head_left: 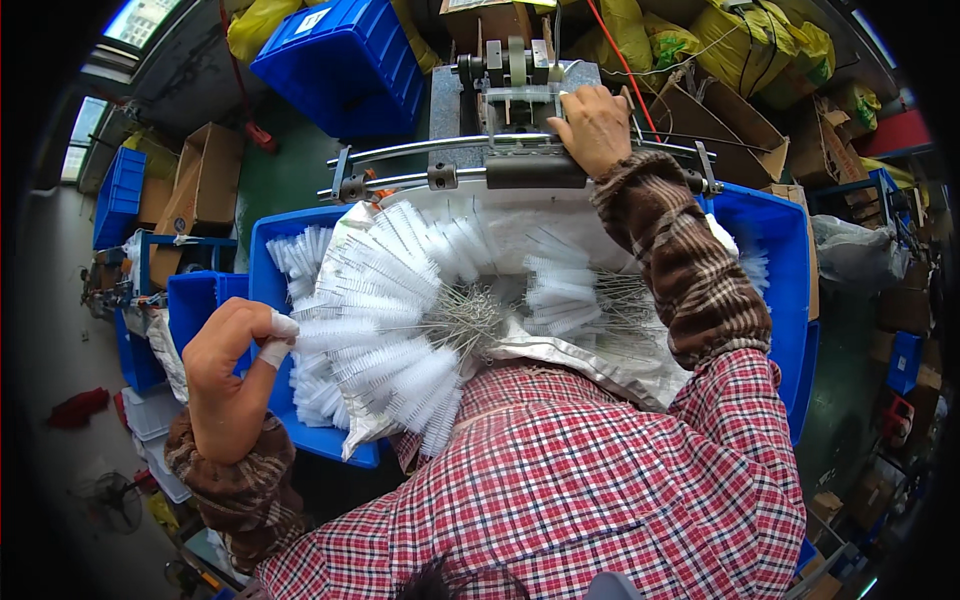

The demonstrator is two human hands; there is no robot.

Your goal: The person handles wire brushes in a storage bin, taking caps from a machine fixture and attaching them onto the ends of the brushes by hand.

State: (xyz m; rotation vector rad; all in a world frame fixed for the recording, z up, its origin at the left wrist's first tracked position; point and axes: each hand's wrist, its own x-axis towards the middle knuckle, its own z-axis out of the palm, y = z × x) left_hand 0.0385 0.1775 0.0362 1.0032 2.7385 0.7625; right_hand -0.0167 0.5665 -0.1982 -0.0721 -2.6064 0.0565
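My left hand [235, 365], white tape on its thumb and forefinger, pinches the bristle tip of a white tube brush [345, 332] at the left of a fanned pile. The brushes' twisted wire stems [465, 315] bunch together in front of my body. My right hand [597, 128] is at a metal machine [515, 65], its fingers bent and the taped forefinger near the end of a pale, ribbed strip [522, 94]. What lies under those fingers is hidden. Another bundle of white brushes [560, 290] rests to the right of the first.
Two curved metal rails [410, 150] and a dark roller [535, 172] cross the machine's near side. White sacking [570, 350] lies over blue bins [262, 260] on both sides of my lap. A blue crate [345, 65], cardboard boxes [725, 125] and yellow bags [745, 50] stand behind.
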